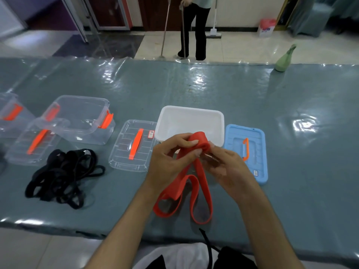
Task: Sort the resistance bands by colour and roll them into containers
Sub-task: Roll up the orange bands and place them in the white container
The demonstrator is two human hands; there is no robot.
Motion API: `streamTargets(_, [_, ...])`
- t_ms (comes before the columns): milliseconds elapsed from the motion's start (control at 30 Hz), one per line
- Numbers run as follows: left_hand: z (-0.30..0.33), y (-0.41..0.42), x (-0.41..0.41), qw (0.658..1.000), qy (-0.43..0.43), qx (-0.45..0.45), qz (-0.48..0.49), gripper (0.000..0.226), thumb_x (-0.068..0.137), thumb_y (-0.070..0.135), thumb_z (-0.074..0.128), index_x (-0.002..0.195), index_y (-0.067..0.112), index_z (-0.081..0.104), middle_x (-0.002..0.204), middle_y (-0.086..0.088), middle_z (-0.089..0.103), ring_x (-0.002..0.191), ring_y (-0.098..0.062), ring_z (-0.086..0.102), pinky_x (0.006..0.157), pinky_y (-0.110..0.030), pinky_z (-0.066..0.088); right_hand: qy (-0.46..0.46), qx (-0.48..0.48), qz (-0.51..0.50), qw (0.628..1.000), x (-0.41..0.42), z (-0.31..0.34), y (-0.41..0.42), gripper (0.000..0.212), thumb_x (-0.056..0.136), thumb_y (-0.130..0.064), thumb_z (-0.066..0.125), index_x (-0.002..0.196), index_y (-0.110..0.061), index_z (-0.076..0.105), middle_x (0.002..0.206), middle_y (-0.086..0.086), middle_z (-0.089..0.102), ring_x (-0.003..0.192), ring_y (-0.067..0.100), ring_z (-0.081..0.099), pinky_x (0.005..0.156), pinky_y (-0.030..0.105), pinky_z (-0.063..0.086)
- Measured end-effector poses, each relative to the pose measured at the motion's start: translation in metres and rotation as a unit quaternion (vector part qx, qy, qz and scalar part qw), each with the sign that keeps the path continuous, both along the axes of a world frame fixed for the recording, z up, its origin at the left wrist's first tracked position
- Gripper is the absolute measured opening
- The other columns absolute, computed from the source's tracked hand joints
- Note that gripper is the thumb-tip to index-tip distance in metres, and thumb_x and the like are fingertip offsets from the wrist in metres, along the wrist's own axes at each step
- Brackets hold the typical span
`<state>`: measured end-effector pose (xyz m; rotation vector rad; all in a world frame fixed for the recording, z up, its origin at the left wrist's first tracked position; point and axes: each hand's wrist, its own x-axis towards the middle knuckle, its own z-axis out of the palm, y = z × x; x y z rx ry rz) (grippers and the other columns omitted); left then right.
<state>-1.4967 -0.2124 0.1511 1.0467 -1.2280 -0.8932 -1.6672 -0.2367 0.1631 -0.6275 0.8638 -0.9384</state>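
Red rubber band (194, 171), flat and wide, one end wound into a small tight roll held above the table (213, 90) in front of the white container (191, 113). Left hand (171, 158) pinches the roll, thumb on top; right hand (227, 164) curls round its other side. Loose tail droops in two loops onto the table. Black bands (62, 177) piled at left, near clear lid (132, 146).

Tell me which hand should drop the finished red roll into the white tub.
Probably the left hand: its fingers wrap the roll, right beside the white tub. The right hand only pinches underneath.
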Motion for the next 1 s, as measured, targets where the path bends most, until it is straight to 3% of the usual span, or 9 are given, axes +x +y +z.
streamTargets(67, [0.002,-0.001,0.002,1.0,0.014,0.001,0.022,0.02,0.081,-0.003,0.083,0.097,0.007,0.076,0.112,0.0,0.078,0.109,-0.02,0.074,0.094,-0.025,0.056,-0.012,-0.046,-0.01,0.999,0.0,0.001,-0.004,0.031,0.08,-0.022,0.076,0.107,-0.008,0.072,0.115,0.015,0.075,0.104,0.03,0.072,0.094,0.039,0.058])
streamTargets(133, [0.006,-0.002,0.003,0.999,0.023,-0.005,0.032,0.021,0.08,-0.004,0.083,0.097,0.007,0.077,0.11,0.001,0.079,0.109,-0.02,0.075,0.094,-0.025,0.056,-0.001,-0.113,-0.019,0.993,-0.002,0.006,-0.007,0.024,0.084,-0.02,0.073,0.105,-0.013,0.068,0.12,0.014,0.075,0.099,0.029,0.073,0.086,0.037,0.062])
streamTargets(300, [0.016,-0.002,0.006,0.999,-0.003,-0.035,0.021,0.026,0.079,0.004,0.083,0.103,0.012,0.078,0.114,0.007,0.078,0.113,-0.017,0.074,0.097,-0.025,0.055,0.135,-0.256,-0.004,0.957,-0.003,0.024,-0.011,0.031,0.077,-0.014,0.082,0.105,-0.008,0.07,0.112,0.01,0.076,0.092,0.036,0.077,0.076,0.047,0.065])
streamTargets(533, [0.012,-0.006,0.004,0.999,0.012,-0.043,0.014,0.028,0.081,0.004,0.085,0.107,0.013,0.079,0.126,-0.008,0.071,0.12,-0.032,0.069,0.102,-0.045,0.056,0.097,-0.268,-0.012,0.959,-0.005,0.023,-0.015,0.027,0.076,-0.01,0.082,0.098,-0.006,0.067,0.113,0.013,0.077,0.092,0.037,0.078,0.075,0.047,0.064])
streamTargets(733, [0.008,-0.007,0.005,1.0,0.001,-0.022,-0.013,0.03,0.079,0.003,0.084,0.104,0.018,0.08,0.115,-0.005,0.072,0.115,-0.02,0.07,0.096,-0.025,0.054,0.126,-0.304,-0.008,0.944,-0.008,0.022,-0.018,0.037,0.078,-0.001,0.082,0.108,-0.02,0.073,0.114,0.008,0.075,0.094,0.033,0.078,0.08,0.04,0.063])
streamTargets(800, [0.011,-0.01,0.01,0.999,-0.021,-0.028,-0.014,0.033,0.078,0.006,0.085,0.109,0.018,0.08,0.114,-0.001,0.074,0.115,-0.018,0.07,0.099,-0.026,0.052,0.12,-0.305,-0.006,0.945,-0.008,0.019,-0.018,0.04,0.079,0.004,0.08,0.111,-0.021,0.073,0.114,0.008,0.075,0.094,0.036,0.077,0.082,0.044,0.063])
streamTargets(900, [0.022,-0.014,0.018,0.998,-0.036,-0.052,-0.026,0.033,0.081,0.007,0.085,0.112,0.017,0.079,0.112,0.0,0.077,0.113,-0.023,0.072,0.099,-0.031,0.053,0.077,-0.286,-0.017,0.955,0.001,0.017,-0.014,0.03,0.077,-0.001,0.083,0.102,-0.014,0.075,0.117,0.013,0.071,0.097,0.037,0.076,0.086,0.054,0.062])
streamTargets(1000, [0.035,-0.012,0.021,0.998,-0.018,-0.052,-0.026,0.028,0.081,0.007,0.085,0.107,0.016,0.078,0.107,-0.003,0.078,0.108,-0.026,0.074,0.095,-0.034,0.057,0.069,-0.296,-0.012,0.953,0.001,0.022,-0.016,0.023,0.078,-0.004,0.087,0.093,-0.012,0.072,0.116,0.009,0.071,0.102,0.029,0.074,0.082,0.041,0.062])
